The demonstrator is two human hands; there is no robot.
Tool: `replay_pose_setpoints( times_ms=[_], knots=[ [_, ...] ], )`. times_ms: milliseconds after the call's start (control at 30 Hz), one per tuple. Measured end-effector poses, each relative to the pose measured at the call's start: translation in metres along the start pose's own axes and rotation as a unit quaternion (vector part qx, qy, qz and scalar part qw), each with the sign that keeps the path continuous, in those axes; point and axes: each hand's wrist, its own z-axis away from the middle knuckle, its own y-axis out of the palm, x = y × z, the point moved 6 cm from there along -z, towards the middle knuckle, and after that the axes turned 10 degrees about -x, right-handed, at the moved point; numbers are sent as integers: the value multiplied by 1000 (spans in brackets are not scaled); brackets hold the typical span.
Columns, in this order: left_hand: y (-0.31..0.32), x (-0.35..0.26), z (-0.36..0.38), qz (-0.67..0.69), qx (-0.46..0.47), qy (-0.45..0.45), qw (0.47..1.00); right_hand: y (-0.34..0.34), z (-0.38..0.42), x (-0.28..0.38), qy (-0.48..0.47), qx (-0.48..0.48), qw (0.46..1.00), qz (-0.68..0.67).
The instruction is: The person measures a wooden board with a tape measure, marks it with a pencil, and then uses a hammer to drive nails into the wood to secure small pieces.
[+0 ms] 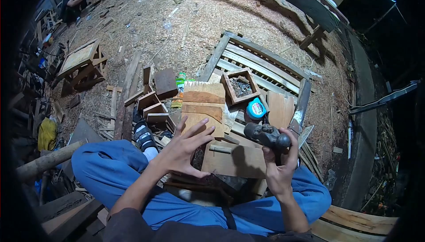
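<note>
My left hand (186, 150) is open, its fingers spread in the air above the work surface, with nothing in it. Raised at the right, my right hand (280, 171) is wrapped round a ball-peen hammer (268, 136), whose dark metal head points left. Beyond my left fingertips lies a pale plywood piece (195, 121) with two reddish-brown wood strips (203, 97) on it. Below the hammer is a flat wooden board (241, 160), crossed by its shadow, and a short wood stick (220, 148) rests near its upper edge.
A wooden box of nails (242, 87) and a teal tape measure (256, 108) sit on a slatted wooden frame (265, 71). Small wooden compartments (152, 104) stand left of the plywood. A low stool (82, 60) is farther left. Another person (76, 0) works at the far upper left.
</note>
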Motion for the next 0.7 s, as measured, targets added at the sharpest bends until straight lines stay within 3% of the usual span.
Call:
replay_pose_setpoints(
  times_ms=[567,700],
  knots=[
    [-4,-1,-3,-5,14,-16,1000,12,9,-10,10,42,999,15],
    [-4,-8,-7,40,-73,-15,996,16,10,-6,-10,53,998,30]
  ],
)
